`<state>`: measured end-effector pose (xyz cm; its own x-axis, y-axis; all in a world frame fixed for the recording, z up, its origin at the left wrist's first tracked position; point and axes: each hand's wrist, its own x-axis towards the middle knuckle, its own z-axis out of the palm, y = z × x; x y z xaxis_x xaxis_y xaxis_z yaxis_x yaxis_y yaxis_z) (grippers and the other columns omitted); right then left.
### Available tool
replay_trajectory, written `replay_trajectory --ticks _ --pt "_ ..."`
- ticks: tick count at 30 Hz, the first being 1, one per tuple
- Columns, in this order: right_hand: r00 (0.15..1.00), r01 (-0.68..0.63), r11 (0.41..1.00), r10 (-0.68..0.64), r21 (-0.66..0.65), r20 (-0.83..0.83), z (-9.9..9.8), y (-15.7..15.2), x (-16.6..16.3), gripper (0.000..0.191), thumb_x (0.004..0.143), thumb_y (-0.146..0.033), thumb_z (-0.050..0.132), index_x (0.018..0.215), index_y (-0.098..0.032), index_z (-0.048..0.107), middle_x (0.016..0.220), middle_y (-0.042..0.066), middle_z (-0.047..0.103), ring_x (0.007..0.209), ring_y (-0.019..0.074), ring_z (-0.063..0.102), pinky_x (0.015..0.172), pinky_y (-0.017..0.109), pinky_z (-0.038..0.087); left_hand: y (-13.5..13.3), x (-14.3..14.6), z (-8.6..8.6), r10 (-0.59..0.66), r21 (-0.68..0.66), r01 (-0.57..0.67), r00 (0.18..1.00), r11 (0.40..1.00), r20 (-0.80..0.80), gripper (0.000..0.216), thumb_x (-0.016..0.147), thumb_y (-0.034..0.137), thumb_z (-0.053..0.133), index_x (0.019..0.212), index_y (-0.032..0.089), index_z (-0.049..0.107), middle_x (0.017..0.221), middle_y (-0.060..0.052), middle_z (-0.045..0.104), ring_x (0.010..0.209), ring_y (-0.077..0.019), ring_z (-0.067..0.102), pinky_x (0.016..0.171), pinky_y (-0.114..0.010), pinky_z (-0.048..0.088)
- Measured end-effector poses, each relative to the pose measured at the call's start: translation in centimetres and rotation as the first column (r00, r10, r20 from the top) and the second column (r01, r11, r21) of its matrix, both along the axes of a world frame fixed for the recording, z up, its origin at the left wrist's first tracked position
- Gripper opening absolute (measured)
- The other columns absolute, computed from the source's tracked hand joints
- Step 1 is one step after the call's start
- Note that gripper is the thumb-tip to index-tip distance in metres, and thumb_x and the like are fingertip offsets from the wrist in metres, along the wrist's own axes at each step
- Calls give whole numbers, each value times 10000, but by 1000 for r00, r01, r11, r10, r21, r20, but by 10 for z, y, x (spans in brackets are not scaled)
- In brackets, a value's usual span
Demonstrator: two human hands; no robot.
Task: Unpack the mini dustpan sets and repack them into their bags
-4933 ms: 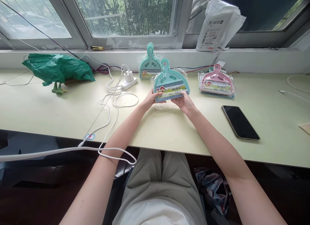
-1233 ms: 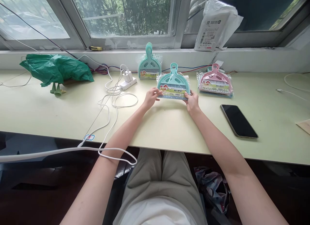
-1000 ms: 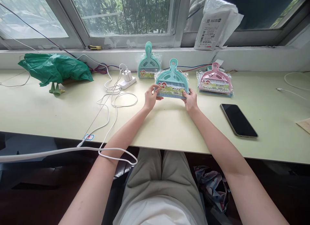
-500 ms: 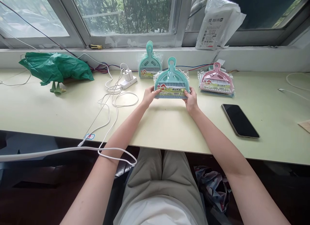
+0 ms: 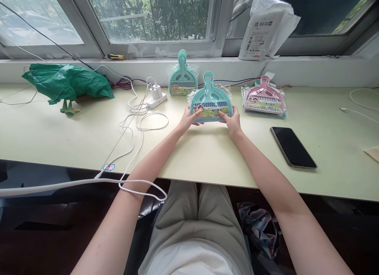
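Observation:
Between my two hands is a mint-green mini dustpan and brush set (image 5: 211,98) in clear plastic wrap, its handle pointing up and away from me. My left hand (image 5: 188,119) grips its lower left corner, thumb across the printed label. On the lower right corner my right hand (image 5: 232,119) is closed the same way, thumb on the label's front. Behind it, a stack of similar green dustpan sets (image 5: 182,75) leans against the wall. To the right lies a pile of wrapped sets with a pink dustpan (image 5: 264,96) on top.
A black phone (image 5: 293,147) lies right of my right forearm. White cables (image 5: 143,121) and a power strip (image 5: 156,100) spread on the left, one cable crossing my left forearm. A green plastic bag (image 5: 69,83) sits farther left. A white package (image 5: 263,32) stands on the sill.
The held dustpan set has shifted slightly toward me and tilted back a little. Both thumbs have slid inward over the label.

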<state>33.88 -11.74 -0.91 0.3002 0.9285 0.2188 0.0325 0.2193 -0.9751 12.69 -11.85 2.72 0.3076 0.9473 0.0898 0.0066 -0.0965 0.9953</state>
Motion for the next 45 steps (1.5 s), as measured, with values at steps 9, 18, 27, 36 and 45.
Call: replay_trajectory --ticks 9,18,27,36,45 --pt "999 -13 1000 14 2 -31 3 -3 -3 514 700 -480 749 1098 -280 491 1136 40 637 984 213 644 686 330 613 6 -1 -6 15 2 -15 999 1000 47 402 851 336 616 1124 216 345 1169 -87 661 663 -164 725 644 -332 580" --pt "995 -73 996 69 -50 -74 7 0 4 547 627 -531 822 956 -258 480 926 12 683 893 211 674 768 399 596 16 -10 -8 3 -17 -2 998 1000 57 388 819 368 664 1045 231 380 1007 -41 704 705 -181 716 663 -350 577" --pt "989 -146 984 142 -106 -46 11 2 13 654 483 -501 910 970 -229 568 812 11 726 764 211 696 732 442 607 37 -25 -21 161 189 -141 982 972 -95 434 643 285 774 1022 203 578 970 -47 704 859 -191 668 789 -325 531" --pt "998 -58 981 61 -183 10 17 1 19 422 511 -388 916 810 -167 717 756 33 726 727 207 695 684 410 633 31 -19 -17 131 177 -114 987 978 -90 430 669 339 796 991 196 549 974 -54 706 822 -169 663 753 -298 520" --pt "997 11 990 0 -141 77 40 0 67 436 468 -382 928 793 -175 725 742 33 725 730 221 693 696 416 618 21 -9 -16 65 79 -66 998 995 15 475 870 441 592 1249 235 393 1091 -58 682 797 -130 692 650 -244 540"
